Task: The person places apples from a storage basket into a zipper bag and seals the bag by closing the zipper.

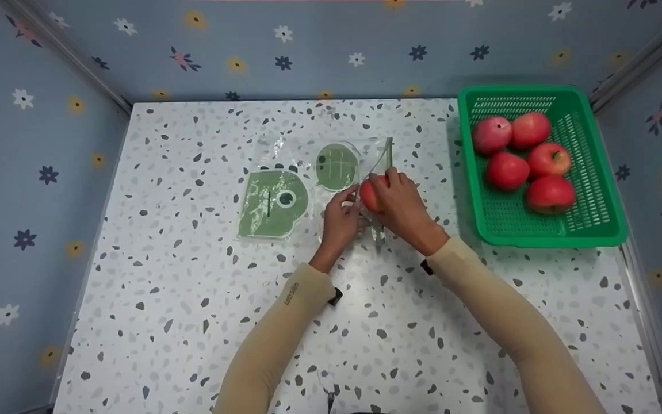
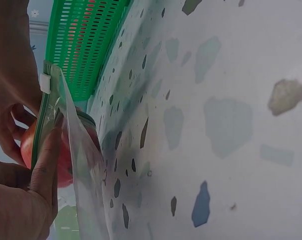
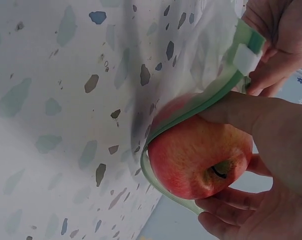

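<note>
A clear zip bag (image 1: 253, 215) with a green cartoon print lies flat on the speckled table, its mouth facing right. My right hand (image 1: 406, 210) grips a red apple (image 3: 195, 160) at the mouth, fingers and thumb round its sides. Part of the apple is inside the green zip edge, and its stem end faces outward in the right wrist view. My left hand (image 1: 339, 223) pinches the bag's edge beside the apple. Near those fingers sits a white slider (image 3: 246, 61) on the zip. The left palm is hidden in the head view.
A green plastic basket (image 1: 611, 190) stands at the right back of the table with several red apples (image 1: 550, 194) inside. Flower-patterned panels (image 1: 284, 52) border the table at the back and both sides.
</note>
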`<action>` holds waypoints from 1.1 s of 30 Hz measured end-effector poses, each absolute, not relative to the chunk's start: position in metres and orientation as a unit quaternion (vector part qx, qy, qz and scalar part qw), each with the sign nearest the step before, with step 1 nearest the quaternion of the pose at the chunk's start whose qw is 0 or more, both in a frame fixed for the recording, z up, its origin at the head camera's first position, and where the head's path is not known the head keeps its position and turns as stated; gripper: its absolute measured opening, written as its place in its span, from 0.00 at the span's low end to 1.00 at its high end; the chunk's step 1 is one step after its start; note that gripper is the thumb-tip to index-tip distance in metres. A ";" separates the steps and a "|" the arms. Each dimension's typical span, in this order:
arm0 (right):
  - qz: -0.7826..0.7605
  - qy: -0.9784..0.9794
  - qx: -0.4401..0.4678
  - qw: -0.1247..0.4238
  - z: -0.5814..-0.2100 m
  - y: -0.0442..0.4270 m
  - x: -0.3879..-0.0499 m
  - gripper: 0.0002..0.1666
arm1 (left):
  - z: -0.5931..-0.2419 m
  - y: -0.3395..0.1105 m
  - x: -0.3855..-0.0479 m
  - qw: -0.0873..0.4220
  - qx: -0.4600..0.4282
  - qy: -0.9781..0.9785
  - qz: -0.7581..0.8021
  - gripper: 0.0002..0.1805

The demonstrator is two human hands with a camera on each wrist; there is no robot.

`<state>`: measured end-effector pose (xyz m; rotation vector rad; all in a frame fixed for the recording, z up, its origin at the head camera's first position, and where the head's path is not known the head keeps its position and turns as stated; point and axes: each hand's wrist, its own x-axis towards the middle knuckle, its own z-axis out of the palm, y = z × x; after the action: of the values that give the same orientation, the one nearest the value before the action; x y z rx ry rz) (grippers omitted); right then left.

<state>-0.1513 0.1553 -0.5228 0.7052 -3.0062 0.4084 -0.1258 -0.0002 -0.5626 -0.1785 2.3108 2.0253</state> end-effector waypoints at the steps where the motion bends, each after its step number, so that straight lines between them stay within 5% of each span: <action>1: 0.133 -0.965 0.227 0.012 -0.523 0.155 -0.152 0.40 | -0.562 0.000 -0.126 0.032 -0.058 0.751 0.657 0.20; 15: 0.151 -0.957 0.243 0.040 -0.532 0.150 -0.156 0.37 | -0.561 -0.003 -0.125 0.026 -0.048 0.725 0.686 0.21; 33: 0.244 -0.942 0.231 -0.008 -0.535 0.151 -0.157 0.37 | -0.555 -0.010 -0.122 0.024 -0.027 0.699 0.714 0.22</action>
<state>-0.1575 0.1513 -0.5345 0.7288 -2.9741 0.7698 -0.1223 -0.0101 -0.5555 -0.0829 2.1641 2.2081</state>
